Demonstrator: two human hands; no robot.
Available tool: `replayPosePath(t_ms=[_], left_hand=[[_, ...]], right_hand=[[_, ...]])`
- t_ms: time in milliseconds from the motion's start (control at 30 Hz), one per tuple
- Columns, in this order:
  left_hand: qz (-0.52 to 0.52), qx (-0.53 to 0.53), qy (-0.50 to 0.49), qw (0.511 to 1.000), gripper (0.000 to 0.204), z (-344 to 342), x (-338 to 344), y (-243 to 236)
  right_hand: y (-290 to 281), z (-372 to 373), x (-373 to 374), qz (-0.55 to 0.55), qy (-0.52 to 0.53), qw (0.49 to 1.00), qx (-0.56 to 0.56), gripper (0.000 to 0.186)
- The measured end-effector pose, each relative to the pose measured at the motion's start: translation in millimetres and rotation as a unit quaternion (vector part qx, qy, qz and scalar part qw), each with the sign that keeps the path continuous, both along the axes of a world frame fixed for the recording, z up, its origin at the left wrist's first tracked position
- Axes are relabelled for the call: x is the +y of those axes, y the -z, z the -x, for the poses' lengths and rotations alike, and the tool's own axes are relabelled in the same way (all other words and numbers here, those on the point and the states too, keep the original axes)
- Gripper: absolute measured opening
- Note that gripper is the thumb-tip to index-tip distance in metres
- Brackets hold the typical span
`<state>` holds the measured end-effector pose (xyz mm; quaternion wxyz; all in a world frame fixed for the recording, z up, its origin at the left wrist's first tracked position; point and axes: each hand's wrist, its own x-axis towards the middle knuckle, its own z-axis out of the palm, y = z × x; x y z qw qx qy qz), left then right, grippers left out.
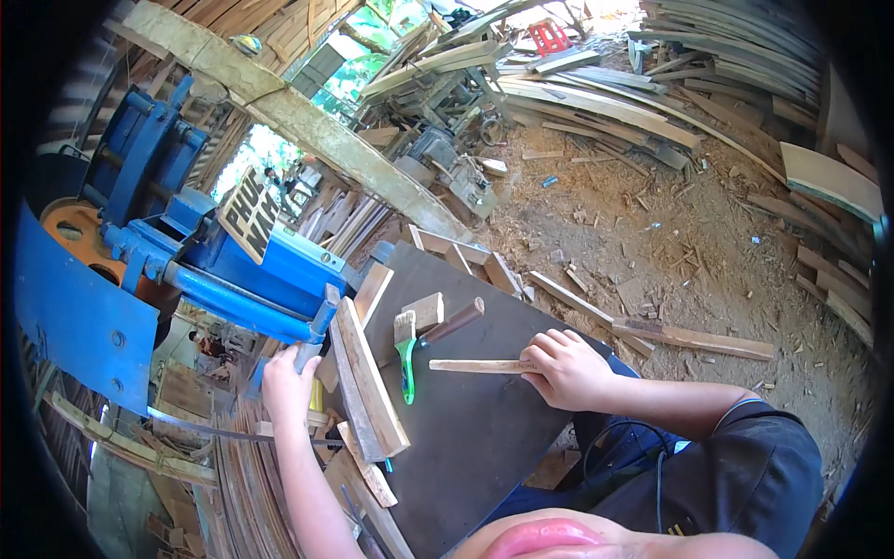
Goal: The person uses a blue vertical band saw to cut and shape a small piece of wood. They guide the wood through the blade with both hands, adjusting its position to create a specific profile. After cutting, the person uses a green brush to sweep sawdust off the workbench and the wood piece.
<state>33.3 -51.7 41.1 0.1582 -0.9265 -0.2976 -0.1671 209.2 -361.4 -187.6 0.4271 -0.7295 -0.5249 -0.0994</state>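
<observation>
My right hand [559, 373] grips a thin pale wooden stick [470, 365] above the dark tabletop [475, 447]. My left hand [291, 377] is closed around a metal fitting [312, 347] under the blue machine's cylindrical arm [237, 300], close to the saw's band blade [214, 429]. Between my hands lie a green-handled brush [408, 363], a dark-handled tool [456, 319] and a small wood block [428, 306]. Long wooden strips [377, 391] lie along the table's left side, just right of my left hand.
The blue bandsaw [149, 177], with an orange wheel and a sign board, fills the left. Stacked planks [726, 42], loose offcuts [689, 343], old machinery [447, 168] and a red plastic stool [549, 37] stand or lie beyond. A small seated person [212, 349] shows behind the saw.
</observation>
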Motion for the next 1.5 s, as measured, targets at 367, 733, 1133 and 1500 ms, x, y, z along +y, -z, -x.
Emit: replayPosePath(t_ms=[367,733,1133,1500], left_hand=[[0.062,-0.035,0.006,0.997,0.035,-2.5,-2.0,-8.4],[0.185,-0.033,0.021,0.982,0.038,-3.5,16.4,-22.7],[0.156,0.008,-0.002,0.988,0.038,-10.2,35.5,-22.9],[0.247,-0.005,-0.008,0.969,0.036,-10.6,56.7,-21.6]], right_hand=[[-0.3,-0.6,-2.8,0.011,0.001,1.0,0.004,0.018],[1.9,-0.1,0.9,0.004,0.003,1.0,0.003,0.019],[2.4,3.2,3.9,0.038,0.02,0.999,-0.006,0.019],[5.5,2.3,6.2,0.034,0.022,0.999,-0.026,0.018]])
